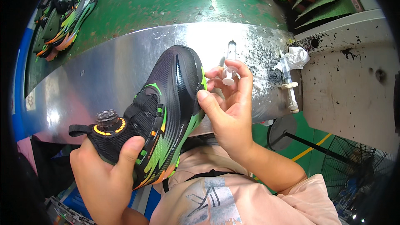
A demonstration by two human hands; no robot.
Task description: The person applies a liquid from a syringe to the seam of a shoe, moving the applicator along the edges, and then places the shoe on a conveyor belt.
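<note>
Metal bench [104, 68] sits behind; black-green-orange shoe [179, 96] is held up over its near edge, toe away, sole facing right. Left hand [104, 171] is clamped round the ankle end, thumb on the side. Right hand [233, 112] has its thumb at the toe edge, fingers curled round a clear syringe [231, 52], tip pointing away.

The shoe [171, 89] has a matt, textured mesh upper with glossy black trim; the syringe [231, 51] beside it is clear, smooth plastic. The worktop [106, 81] is shiny metal, speckled and rough-looking toward the right.
</note>
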